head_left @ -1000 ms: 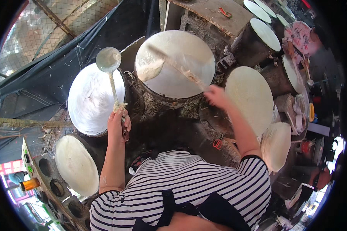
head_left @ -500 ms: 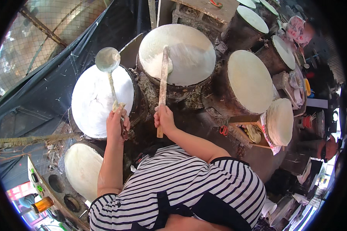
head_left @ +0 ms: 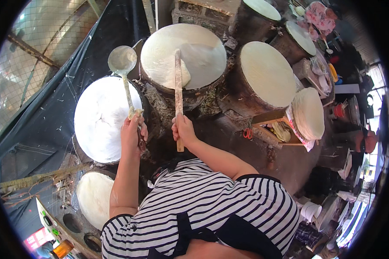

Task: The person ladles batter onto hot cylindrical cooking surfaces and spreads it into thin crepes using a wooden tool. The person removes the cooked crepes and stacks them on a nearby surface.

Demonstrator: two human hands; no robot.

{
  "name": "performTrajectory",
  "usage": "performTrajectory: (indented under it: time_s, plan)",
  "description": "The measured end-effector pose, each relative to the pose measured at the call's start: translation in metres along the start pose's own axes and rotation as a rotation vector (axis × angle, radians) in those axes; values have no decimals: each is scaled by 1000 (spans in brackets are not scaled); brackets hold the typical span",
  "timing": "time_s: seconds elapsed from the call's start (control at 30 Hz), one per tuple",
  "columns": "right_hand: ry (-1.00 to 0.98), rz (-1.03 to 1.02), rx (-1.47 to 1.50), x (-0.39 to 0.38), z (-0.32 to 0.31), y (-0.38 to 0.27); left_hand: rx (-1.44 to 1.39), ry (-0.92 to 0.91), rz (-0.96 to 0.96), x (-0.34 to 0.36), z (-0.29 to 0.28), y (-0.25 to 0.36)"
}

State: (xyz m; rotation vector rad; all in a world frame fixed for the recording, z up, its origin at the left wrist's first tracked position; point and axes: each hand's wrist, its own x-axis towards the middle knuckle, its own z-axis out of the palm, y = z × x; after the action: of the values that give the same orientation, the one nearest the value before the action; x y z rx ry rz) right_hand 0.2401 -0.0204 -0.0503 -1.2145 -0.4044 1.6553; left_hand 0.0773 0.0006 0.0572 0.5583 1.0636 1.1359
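Gripping stick [head_left: 178, 93] as before, right hand [head_left: 183, 129] unmoved, left hand [head_left: 132, 131] still clutching ladle [head_left: 123, 64], stick flat, pale, batter-smeared.

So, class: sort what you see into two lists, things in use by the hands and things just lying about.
In use:
left hand holding the ladle
right hand holding the flat wooden stick
round griddle with thin sheet under the stick

Lying about:
stack of finished sheets
red scissors
striped shirt
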Motion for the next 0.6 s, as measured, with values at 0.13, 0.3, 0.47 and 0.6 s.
performTrajectory:
  time_s: [0.13, 0.3, 0.47, 0.6]
  plan:
    - [-36, -58, -97, 7, 15, 4, 37, -11, -26, 3, 12, -9]
    - [-45, -167, -338, 42, 1, 4, 63, -50, -2, 0, 26, -9]
    - [25, 43, -218, 13, -60, -38, 56, -76, -3, 3, 37, -17]
    - [-39, 74, -119, -1, -65, -48, 59, -73, -8, 1, 51, -28]
